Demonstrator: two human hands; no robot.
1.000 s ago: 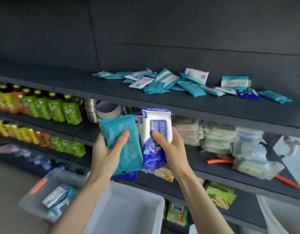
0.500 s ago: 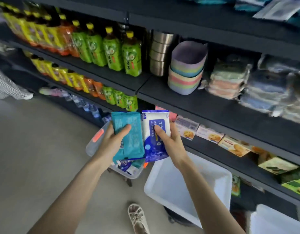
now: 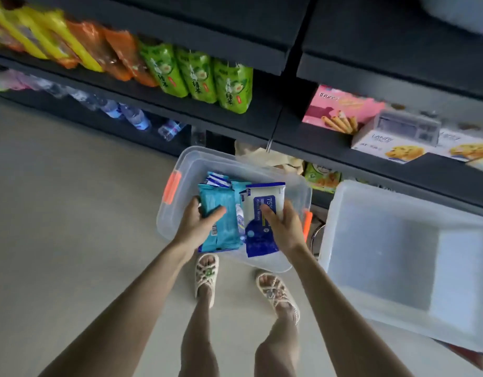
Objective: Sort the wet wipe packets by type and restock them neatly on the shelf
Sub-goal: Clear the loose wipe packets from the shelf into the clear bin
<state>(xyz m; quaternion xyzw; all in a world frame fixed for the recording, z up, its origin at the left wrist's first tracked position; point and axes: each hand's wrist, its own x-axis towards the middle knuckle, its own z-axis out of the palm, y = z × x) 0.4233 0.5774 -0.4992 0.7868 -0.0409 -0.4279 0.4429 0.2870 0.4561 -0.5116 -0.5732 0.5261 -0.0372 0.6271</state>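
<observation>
My left hand (image 3: 198, 227) grips a teal wet wipe packet (image 3: 220, 221), thumb across its front. My right hand (image 3: 284, 229) holds a white and blue packet (image 3: 262, 221) marked 75%, upright beside the teal one. Both packets hang just above a clear plastic bin (image 3: 180, 213) with orange latches on the floor. More blue and white packets (image 3: 217, 179) lie inside that bin, partly hidden behind my hands. The wipe shelf is out of view.
A larger frosted bin (image 3: 398, 257) stands to the right. Dark shelves (image 3: 262, 123) hold green drink pouches (image 3: 197, 74), orange and yellow pouches, water bottles and biscuit boxes (image 3: 341, 110). My sandalled feet (image 3: 207, 273) stand on the pale floor just behind the clear bin.
The view has tilted down from the top shelf to the floor. Both hands, each holding its packet, have dropped from shelf height to just over the clear bin.
</observation>
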